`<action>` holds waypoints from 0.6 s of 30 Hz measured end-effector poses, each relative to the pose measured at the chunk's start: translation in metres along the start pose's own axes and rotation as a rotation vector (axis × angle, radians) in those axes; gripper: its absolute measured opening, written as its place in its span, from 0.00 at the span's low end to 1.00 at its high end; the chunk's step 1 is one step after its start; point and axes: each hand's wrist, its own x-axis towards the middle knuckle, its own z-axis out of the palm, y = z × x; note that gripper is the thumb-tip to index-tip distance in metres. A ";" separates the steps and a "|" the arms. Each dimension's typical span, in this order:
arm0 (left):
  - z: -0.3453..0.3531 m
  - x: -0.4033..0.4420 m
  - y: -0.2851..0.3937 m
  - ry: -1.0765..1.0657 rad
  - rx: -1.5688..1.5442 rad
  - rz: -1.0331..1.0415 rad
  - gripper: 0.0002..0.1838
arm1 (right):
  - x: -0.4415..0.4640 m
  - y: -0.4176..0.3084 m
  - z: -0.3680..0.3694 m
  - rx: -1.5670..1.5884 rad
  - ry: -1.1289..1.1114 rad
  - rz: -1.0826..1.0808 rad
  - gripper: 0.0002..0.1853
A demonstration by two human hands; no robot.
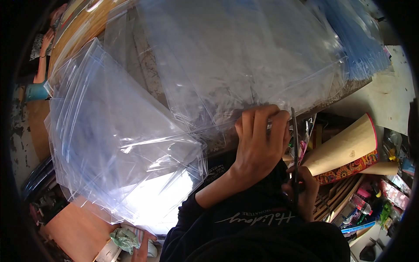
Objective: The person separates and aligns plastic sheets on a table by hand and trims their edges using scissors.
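Observation:
My left hand (262, 142) is closed on the near edge of a stack of clear plastic sheets (244, 52), its fingers bent down over the edge. My right hand (307, 192), to the right and closer to my body, is closed around a long thin dark tool (295, 139). Seen edge-on, the tool points away from me just right of my left hand; whether it is scissors or a knife I cannot tell. Another pile of clear plastic sheets (100, 131) lies fanned out on the left, with bright glare on its near part.
Bluish plastic sheets (360, 43) lie at the far right. Below them are a rolled beige sheet (345, 146), a patterned red-orange piece (349, 168), wooden strips and a plastic bottle (360, 204). Another person's arm (42, 61) shows at upper left. A cloth (126, 239) lies at lower left.

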 end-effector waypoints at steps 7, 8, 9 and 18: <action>-0.006 0.000 0.004 -0.066 0.028 -0.027 0.16 | 0.003 0.002 -0.002 -0.012 0.014 -0.019 0.18; -0.010 0.001 0.007 -0.126 0.036 -0.047 0.16 | 0.004 0.004 -0.003 0.054 -0.005 -0.011 0.17; -0.021 0.004 0.010 -0.119 0.043 -0.042 0.16 | 0.005 0.005 -0.005 0.057 -0.006 -0.021 0.17; -0.186 0.016 0.007 -0.674 0.449 -0.151 0.24 | 0.041 0.011 -0.034 0.242 -0.148 -0.103 0.18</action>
